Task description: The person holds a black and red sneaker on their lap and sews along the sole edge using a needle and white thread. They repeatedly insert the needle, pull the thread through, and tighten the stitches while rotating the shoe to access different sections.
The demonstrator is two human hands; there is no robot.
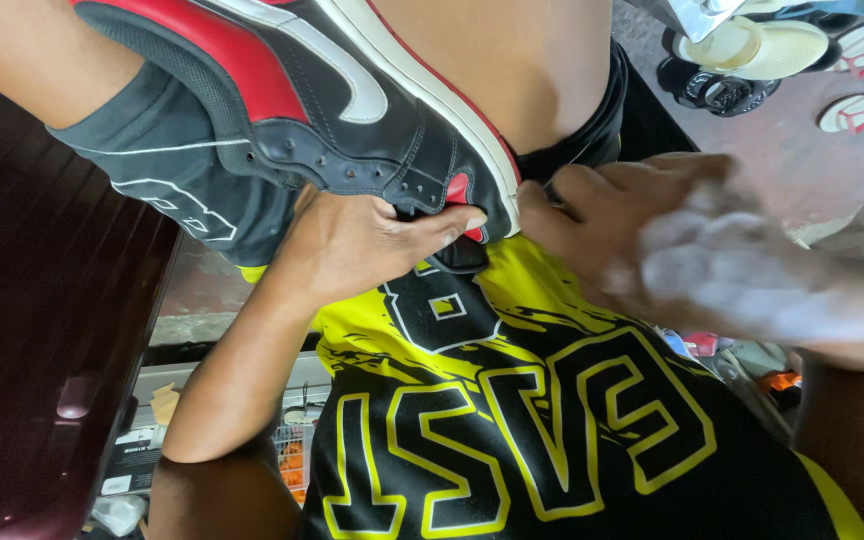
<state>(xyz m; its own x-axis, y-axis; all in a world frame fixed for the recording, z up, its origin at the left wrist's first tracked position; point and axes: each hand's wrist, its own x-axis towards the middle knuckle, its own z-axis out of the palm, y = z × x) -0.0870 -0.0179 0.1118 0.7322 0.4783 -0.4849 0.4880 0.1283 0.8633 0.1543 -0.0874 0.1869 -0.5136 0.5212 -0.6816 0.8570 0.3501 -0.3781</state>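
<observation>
**Holding a shoe steady w/ one hand**

Resting on the person's lap near the top middle of the frame, the black, red and white sneaker [352, 100] lies on its side, sole edge facing the right side of the frame. The left hand [372, 240] sits just under it, mid-frame, fingers curled shut on the shoe's opening, thumb pressed by the edge. I think that grip is there so the shoe doesn't slide.

The right hand [692, 250] is at the right of the frame, blurry, w/ white foam or soap on its back. Its fingertips touch near the sole edge. Can't tell if those fingers grip anything; too blurry.

Below, the yellow and black shirt [552, 420] fills the bottom middle. Sandals [752, 50] lie on the floor, upper right. A dark red surface [42, 350] fills the left side.
</observation>
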